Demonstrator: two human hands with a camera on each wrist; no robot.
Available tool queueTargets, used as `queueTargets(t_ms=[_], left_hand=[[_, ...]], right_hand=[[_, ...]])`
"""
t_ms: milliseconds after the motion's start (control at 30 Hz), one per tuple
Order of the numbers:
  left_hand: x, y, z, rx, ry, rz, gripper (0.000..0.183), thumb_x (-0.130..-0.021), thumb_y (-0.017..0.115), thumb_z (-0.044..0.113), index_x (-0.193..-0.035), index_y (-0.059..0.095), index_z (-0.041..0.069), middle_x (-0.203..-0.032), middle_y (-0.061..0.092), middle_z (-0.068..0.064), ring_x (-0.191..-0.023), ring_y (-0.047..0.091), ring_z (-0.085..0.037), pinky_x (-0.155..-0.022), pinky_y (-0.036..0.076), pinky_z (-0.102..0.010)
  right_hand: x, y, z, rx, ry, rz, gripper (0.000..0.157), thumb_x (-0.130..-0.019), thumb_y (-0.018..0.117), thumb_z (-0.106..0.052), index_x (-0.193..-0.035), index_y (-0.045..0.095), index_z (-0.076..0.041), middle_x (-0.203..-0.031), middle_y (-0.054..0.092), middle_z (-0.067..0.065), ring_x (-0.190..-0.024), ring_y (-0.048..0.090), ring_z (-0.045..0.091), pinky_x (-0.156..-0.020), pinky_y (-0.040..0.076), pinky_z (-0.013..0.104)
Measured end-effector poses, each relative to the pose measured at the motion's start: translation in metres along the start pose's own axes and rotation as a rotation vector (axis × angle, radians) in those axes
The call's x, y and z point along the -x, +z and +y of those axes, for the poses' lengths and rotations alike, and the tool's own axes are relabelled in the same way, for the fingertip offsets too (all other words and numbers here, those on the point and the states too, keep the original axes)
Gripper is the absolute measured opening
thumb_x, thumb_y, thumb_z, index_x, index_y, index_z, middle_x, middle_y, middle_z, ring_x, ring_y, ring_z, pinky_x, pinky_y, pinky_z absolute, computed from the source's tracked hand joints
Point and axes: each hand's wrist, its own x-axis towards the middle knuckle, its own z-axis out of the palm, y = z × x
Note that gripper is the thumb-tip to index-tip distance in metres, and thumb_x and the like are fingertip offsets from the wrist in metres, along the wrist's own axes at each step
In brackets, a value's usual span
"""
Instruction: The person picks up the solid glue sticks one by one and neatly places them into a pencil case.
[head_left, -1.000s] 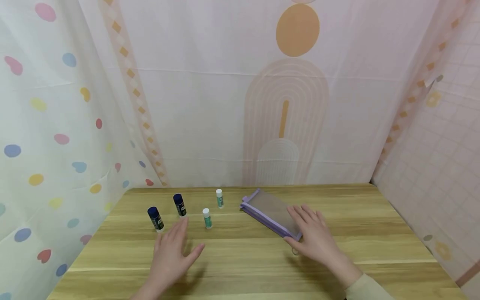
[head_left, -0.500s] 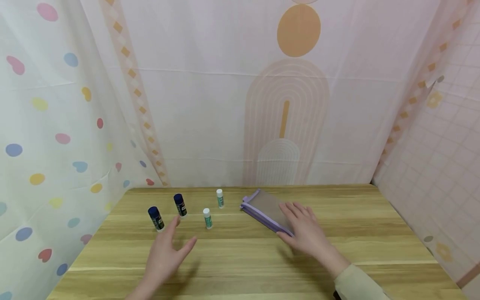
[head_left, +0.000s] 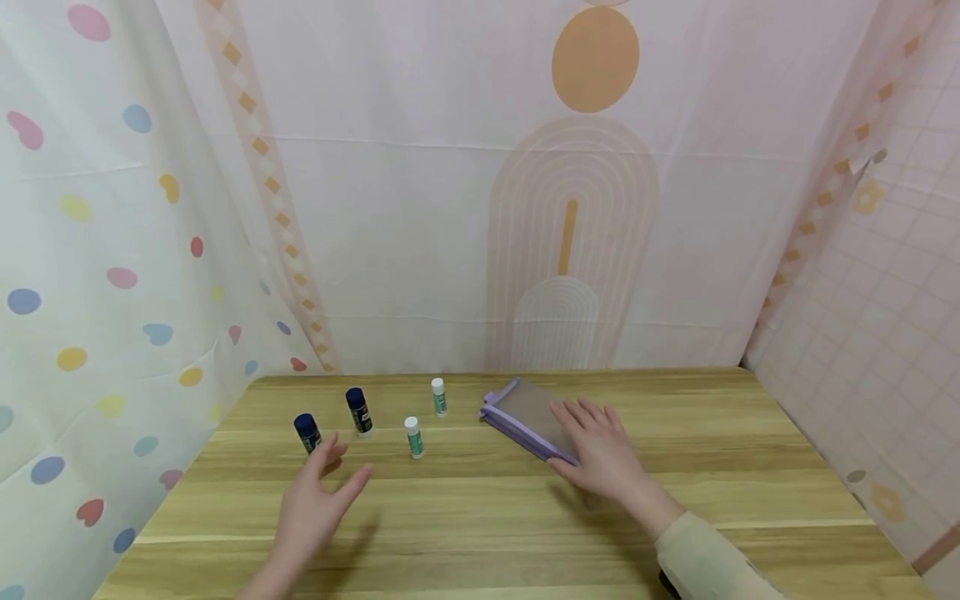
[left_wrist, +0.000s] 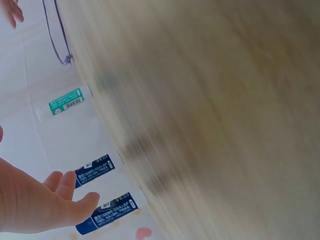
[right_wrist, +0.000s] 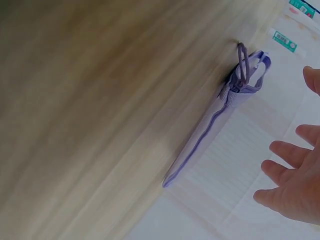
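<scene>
My left hand [head_left: 307, 507] hovers just in front of a navy-capped glue stick [head_left: 306, 428], with its fingers loosely bent and thumb apart. In the head view its fingertips hide that stick's base; whether they touch it I cannot tell. A second navy-capped glue stick [head_left: 359, 412] stands just right of it. Farther right stand two smaller white-capped glue sticks with green labels, a front one [head_left: 414, 437] and a back one [head_left: 439, 397]. My right hand [head_left: 602, 450] is spread over the near end of a purple-edged mesh zipper pouch [head_left: 528, 417]. In the right wrist view the fingers [right_wrist: 285, 152] appear raised above the pouch [right_wrist: 215, 117].
All the items are on a wood-grain table [head_left: 465, 533]. Patterned curtains [head_left: 405, 250] hang behind it and along both sides. A zipper pull loop [right_wrist: 243, 65] sticks out from the pouch's end in the right wrist view.
My left hand has shifted left, from near the second navy-capped stick to the leftmost one, its fingers bending more. My right hand has slid slightly left over the pouch. The sticks have not moved.
</scene>
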Motion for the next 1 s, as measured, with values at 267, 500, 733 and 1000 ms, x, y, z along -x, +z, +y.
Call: queueTargets(t_ms=[267,500,733,1000], left_hand=[[-0.005,-0.01,-0.007,0.102,-0.079,-0.02,0.089,-0.095,0.064,0.048,-0.154,0.021,-0.002,-0.147,0.043,-0.025,-0.132,0.044,-0.039,-0.108,0.037,-0.056],[-0.009,-0.017,-0.015,0.162,-0.139,-0.001,0.085,-0.096,0.063,0.045,-0.153,0.023,-0.004,-0.145,0.046,-0.025,-0.128,0.05,-0.036,-0.084,0.048,-0.013],[-0.012,-0.024,-0.022,0.178,-0.168,0.038,0.08,-0.098,0.06,0.042,-0.152,0.026,-0.006,-0.144,0.046,-0.027,-0.127,0.05,-0.038,-0.075,0.043,-0.005],[-0.019,-0.034,-0.029,0.204,-0.227,0.042,0.084,-0.098,0.058,0.046,-0.154,0.02,-0.005,-0.147,0.041,-0.028,-0.131,0.046,-0.039,-0.072,0.04,-0.005]], right_hand=[[-0.009,0.006,0.003,-0.005,0.008,-0.068,0.08,-0.082,0.078,-0.043,-0.146,0.047,-0.006,-0.142,0.05,0.024,-0.134,0.04,0.045,-0.109,0.027,0.069],[-0.014,0.012,0.004,-0.05,0.007,-0.178,0.078,-0.087,0.076,-0.041,-0.149,0.043,-0.007,-0.149,0.04,0.026,-0.139,0.031,0.047,-0.109,0.024,0.07],[-0.018,0.015,0.002,-0.052,0.024,-0.243,0.078,-0.089,0.074,-0.04,-0.15,0.04,-0.006,-0.152,0.037,0.025,-0.141,0.028,0.046,-0.111,0.023,0.069],[-0.024,0.016,0.0,-0.052,0.034,-0.298,0.075,-0.092,0.071,-0.038,-0.151,0.038,-0.007,-0.153,0.035,0.024,-0.142,0.027,0.046,-0.111,0.022,0.069]])
